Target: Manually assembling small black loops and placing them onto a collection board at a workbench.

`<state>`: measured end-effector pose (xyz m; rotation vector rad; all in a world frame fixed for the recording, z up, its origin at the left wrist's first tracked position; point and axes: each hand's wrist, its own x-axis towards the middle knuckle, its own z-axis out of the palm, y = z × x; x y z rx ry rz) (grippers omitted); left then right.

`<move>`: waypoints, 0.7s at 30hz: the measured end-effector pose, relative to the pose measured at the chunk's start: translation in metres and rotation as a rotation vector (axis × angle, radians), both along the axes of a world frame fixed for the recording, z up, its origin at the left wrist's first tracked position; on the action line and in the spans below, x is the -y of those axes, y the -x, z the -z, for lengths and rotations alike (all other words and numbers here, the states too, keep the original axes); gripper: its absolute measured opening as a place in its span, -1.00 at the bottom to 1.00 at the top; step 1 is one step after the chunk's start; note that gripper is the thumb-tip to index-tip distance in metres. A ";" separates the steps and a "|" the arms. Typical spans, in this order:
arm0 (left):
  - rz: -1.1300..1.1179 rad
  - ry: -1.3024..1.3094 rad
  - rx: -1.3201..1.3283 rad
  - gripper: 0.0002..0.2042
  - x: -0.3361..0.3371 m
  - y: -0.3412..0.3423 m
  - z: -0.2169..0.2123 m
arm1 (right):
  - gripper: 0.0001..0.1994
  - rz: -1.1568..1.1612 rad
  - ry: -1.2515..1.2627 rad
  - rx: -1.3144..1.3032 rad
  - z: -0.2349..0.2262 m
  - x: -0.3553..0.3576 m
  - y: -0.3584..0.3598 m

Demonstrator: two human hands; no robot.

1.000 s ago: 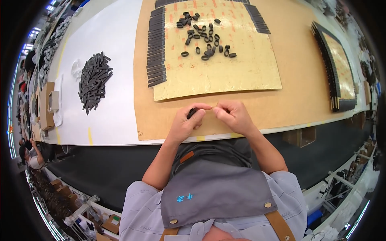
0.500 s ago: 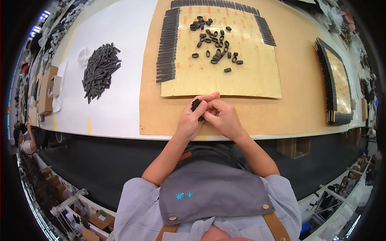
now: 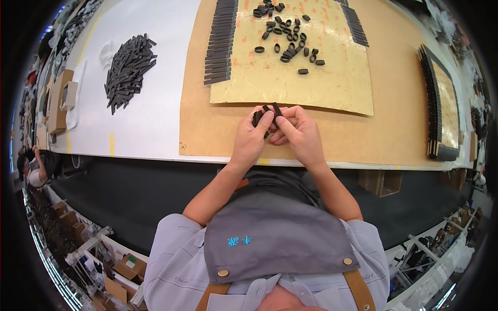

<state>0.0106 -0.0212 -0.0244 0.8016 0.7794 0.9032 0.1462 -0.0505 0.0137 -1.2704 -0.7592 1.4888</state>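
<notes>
Short flat black strips (image 3: 267, 115), pinched between both hands.

A single view comes from a fisheye camera worn on the person's head, looking steeply down from close above. The person's own chest and grey apron (image 3: 275, 233) fill the lower middle of the frame, the worktable (image 3: 150, 124) spans the upper half, and straight edges bow toward the dark round rim
</notes>
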 end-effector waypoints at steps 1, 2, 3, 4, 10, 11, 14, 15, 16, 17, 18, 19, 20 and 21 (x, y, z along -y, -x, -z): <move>-0.070 0.002 -0.008 -0.83 0.000 -0.004 -0.010 | -0.87 0.061 -0.015 0.032 0.001 0.001 0.001; -0.140 0.004 -0.017 -0.83 -0.001 -0.009 -0.019 | -0.87 0.062 -0.011 0.031 0.002 0.002 0.000; -0.168 0.035 0.042 -0.83 -0.003 -0.007 -0.017 | -0.87 0.097 -0.062 0.035 0.004 0.003 -0.003; -0.176 0.030 -0.032 -0.80 -0.003 -0.003 -0.019 | -0.86 0.130 -0.112 0.038 0.005 0.005 -0.008; 0.195 0.265 0.075 -0.76 -0.002 0.009 -0.027 | -0.87 -0.013 -0.001 -0.019 -0.001 0.011 -0.020; 0.183 0.216 0.049 -0.75 -0.001 0.006 -0.026 | -0.88 0.031 -0.024 -0.025 -0.001 0.012 -0.017; 0.152 0.146 -0.013 -0.74 0.004 0.002 -0.025 | -0.90 0.102 -0.053 -0.030 0.004 0.013 -0.013; 0.131 0.121 -0.048 -0.73 0.005 0.000 -0.024 | -0.90 0.127 -0.060 -0.030 0.005 0.014 -0.013; 0.132 0.123 -0.049 -0.73 0.007 -0.002 -0.023 | -0.90 0.128 -0.059 -0.030 0.005 0.014 -0.012; 0.097 0.069 -0.124 -0.73 0.009 -0.004 -0.022 | -0.91 0.116 -0.062 -0.018 0.004 0.014 -0.012; 0.062 0.015 -0.199 -0.72 0.010 -0.005 -0.021 | -0.90 0.104 -0.065 -0.006 0.004 0.015 -0.012; 0.063 0.017 -0.200 -0.72 0.011 -0.006 -0.020 | -0.90 0.105 -0.063 -0.007 0.005 0.015 -0.012; 0.041 0.015 -0.196 -0.73 0.011 -0.007 -0.020 | -0.90 0.075 -0.080 -0.026 0.008 0.016 -0.014; 0.020 0.013 -0.193 -0.74 0.011 -0.007 -0.019 | -0.89 0.046 -0.097 -0.046 0.009 0.017 -0.015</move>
